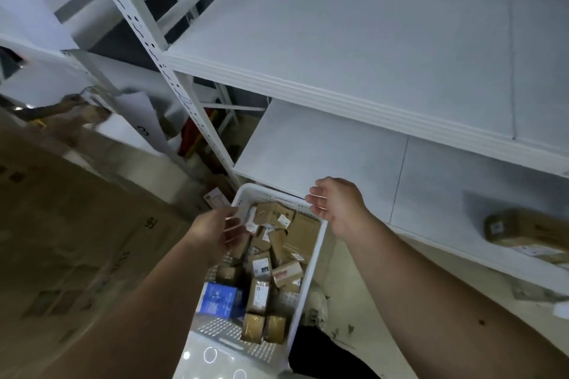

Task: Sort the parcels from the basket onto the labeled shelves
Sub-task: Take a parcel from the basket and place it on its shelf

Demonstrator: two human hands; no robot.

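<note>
- The task looks barely begun: the white basket (311, 280) on the floor, near and centre, holds a heap of small cardboard parcels (278, 251) and one blue box (221, 298) on its left side.
- Only one brown parcel (523, 229) shows on the shelving, lying on the lower shelf (323, 151) at far right, well apart from the basket.
- The upper shelf (354, 31) carries nothing in the part that is in view.
- The left hand (220, 232) reaches over the far left corner of the basket, its grip closed on a small pale parcel (251, 218); motion blur hides whether this is lifted or just touched among the others.
- The right hand (335, 204) hovers over the far rim of the basket, just beside the lower shelf's front edge, fingers apart and holding nothing.
- Shelf labels cannot be read here; a white sheet (138, 120) with a mark like a 3 hangs at far left, beside a second rack.
- At far left another person's hand (72, 103) shows, blurred, near that rack.
- By this judgement nearly all the sorting is left: each parcel in the basket has to be read and carried to its shelf.
</note>
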